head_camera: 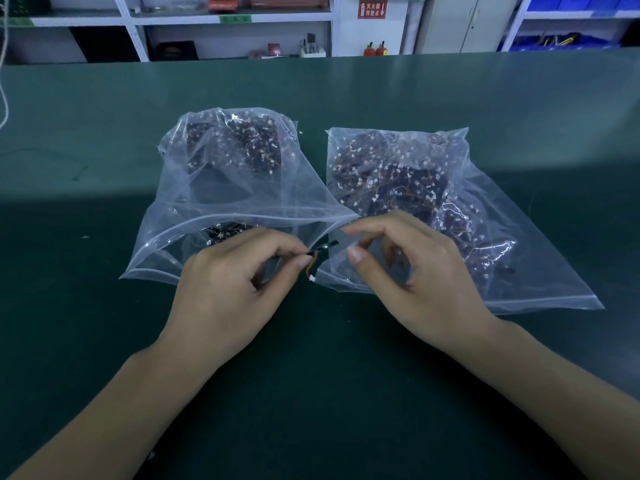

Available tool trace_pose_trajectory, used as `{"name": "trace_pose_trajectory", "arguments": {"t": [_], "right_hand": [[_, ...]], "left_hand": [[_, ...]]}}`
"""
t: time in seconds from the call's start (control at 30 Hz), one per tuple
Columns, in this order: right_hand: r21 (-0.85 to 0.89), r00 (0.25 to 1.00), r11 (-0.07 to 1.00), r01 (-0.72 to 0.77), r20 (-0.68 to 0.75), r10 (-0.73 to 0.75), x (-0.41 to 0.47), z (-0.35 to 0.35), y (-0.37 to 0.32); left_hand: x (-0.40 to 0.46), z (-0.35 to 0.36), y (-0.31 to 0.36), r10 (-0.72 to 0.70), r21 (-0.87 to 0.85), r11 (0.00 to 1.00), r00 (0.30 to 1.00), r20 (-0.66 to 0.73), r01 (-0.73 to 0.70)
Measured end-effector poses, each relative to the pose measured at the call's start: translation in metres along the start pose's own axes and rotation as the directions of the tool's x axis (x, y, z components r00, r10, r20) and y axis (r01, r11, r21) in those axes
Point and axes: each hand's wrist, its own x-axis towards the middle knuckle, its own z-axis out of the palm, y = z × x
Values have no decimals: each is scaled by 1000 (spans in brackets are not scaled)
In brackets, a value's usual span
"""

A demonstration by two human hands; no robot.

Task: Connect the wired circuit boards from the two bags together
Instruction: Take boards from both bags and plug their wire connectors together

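Note:
Two clear plastic zip bags lie side by side on the green table, the left bag (228, 188) and the right bag (450, 209). Both hold several small dark circuit boards with thin wires and white connectors. My left hand (239, 282) pinches one small wired circuit board (317, 256) between thumb and fingers, in the gap between the two bag mouths. Its coloured wires hang down to a white connector. My right hand (412, 275) hovers just right of that board, over the right bag's mouth, with fingers curved and thumb apart, holding nothing I can see.
The green table (104, 168) stretches wide on all sides of the bags. A white cord (4, 98) hangs at the far left edge. Shelves (228, 19) with boxes, blue bins (554, 41) and small red extinguishers (375, 49) stand behind the table's far edge.

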Motion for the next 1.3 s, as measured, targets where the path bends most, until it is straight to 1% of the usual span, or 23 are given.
{"name": "trace_pose_trajectory", "arguments": {"t": [0.1,0.17,0.23,0.4,0.53,0.63,0.87,1.3], "right_hand": [[11,998,998,64,3,-64,2,0,0],[7,994,994,106,-8,-106,2,1,1],[16,993,993,117,-6,-117,2,2,1],[59,992,991,124,30,-126,1,2,2],[109,993,988,109,29,-113,1,3,1],[134,994,986,100,33,-106,1,2,0],[119,993,988,98,46,-105,1,3,-2],[110,994,989,95,48,-101,1,2,-4]], "left_hand": [[-2,3,6,71,-54,996,997,-3,-71],[-2,4,9,81,-73,994,997,-9,-81],[-2,5,10,75,-86,993,997,-12,-76],[0,4,11,59,-126,990,998,-12,-60],[1,4,13,53,-151,987,999,-6,-53],[1,5,14,40,-163,986,999,26,-35],[0,3,15,76,-182,981,997,32,-69],[0,2,16,67,-180,982,997,39,-59]]}}
